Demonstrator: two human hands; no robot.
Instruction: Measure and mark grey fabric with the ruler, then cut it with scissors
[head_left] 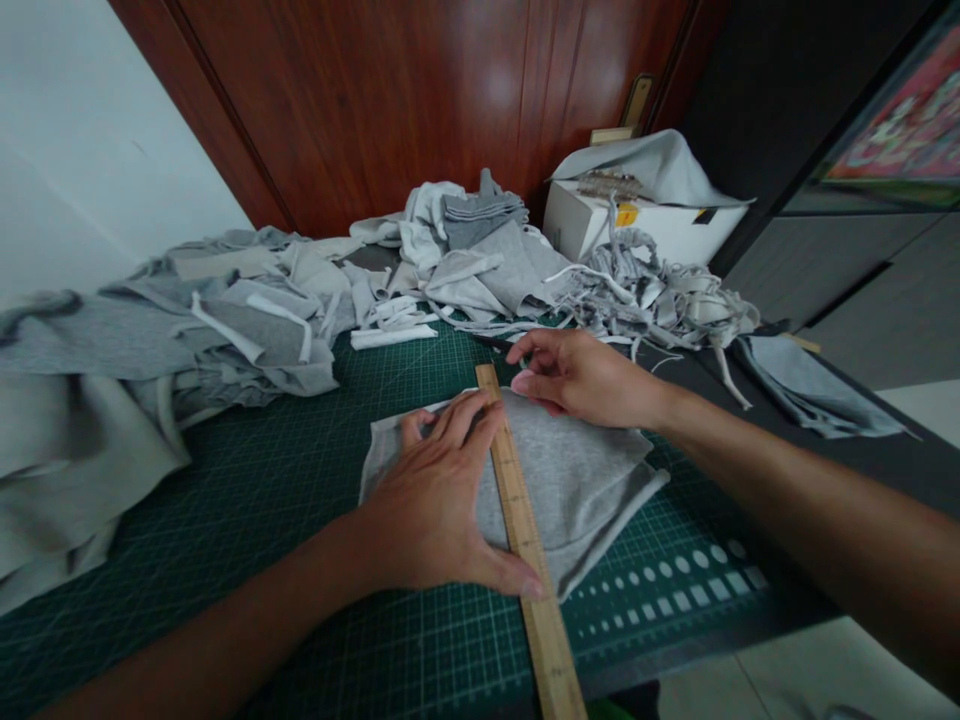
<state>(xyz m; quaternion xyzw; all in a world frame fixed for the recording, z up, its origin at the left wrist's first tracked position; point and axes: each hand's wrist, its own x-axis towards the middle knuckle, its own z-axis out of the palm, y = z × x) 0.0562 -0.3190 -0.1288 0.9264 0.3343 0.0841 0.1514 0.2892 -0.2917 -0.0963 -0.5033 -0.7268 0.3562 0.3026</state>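
A wooden ruler (517, 490) lies lengthwise across a folded piece of grey knit fabric (577, 465). My left hand (442, 485) presses down on the ruler and fabric, its fingers spread, with the fingertips at the ruler's far part and the thumb on its nearer part. Just right of the ruler's far end, my right hand (570, 375) hovers at the fabric's far edge with fingers curled together. A thin dark object (491, 343) shows by its fingertips; its kind is unclear and the fingers hide most of it.
A green cutting mat (270, 510) covers the table under the fabric. Heaped grey and white cloth (247, 290) lines the left and back. Tangled fabric strips (675, 300) lie back right, near a white box (577, 220). More folded grey cloth (817, 385) lies at right.
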